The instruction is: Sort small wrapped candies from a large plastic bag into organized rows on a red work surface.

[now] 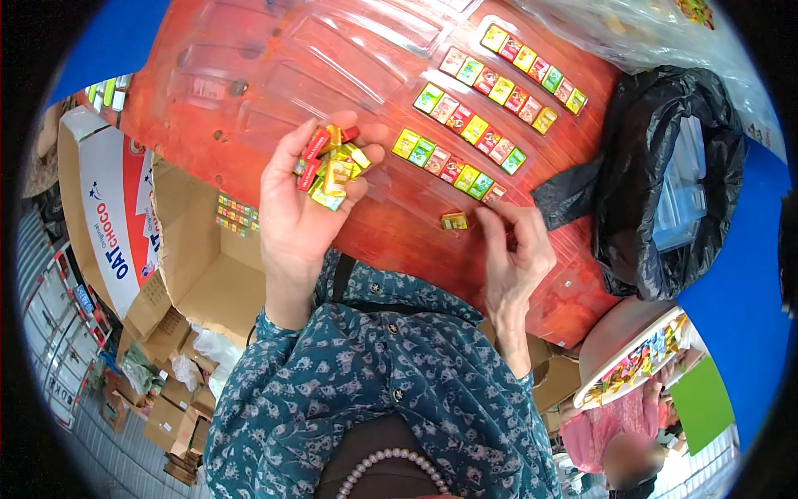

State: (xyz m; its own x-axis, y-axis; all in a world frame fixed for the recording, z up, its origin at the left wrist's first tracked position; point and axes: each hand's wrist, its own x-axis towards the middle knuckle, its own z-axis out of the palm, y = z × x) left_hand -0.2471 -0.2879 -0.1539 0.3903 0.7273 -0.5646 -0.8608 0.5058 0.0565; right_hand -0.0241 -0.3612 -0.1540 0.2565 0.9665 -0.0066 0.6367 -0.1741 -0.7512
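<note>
My left hand (287,200) is cupped palm up around a heap of small wrapped candies (337,179) in red, yellow and gold. Over on the right, my right hand (519,258) has its fingers bent, thumb and fingertips drawn together just below the last candy (495,193) of the nearest row. Whether anything sits between those fingertips is hidden. Clear plastic trays (366,37) lie on the red table (332,237). Several slanting rows of candies (461,166) fill tray slots at the right. One loose yellow candy (455,221) lies left of my right hand.
A black plastic bag (611,249) holding clear plastic trays (682,191) stands at the right. Below it is a white tub (611,333) of colourful candies. An open carton (179,191) with packed candies inside is at the left. Another person (598,428) is at lower right.
</note>
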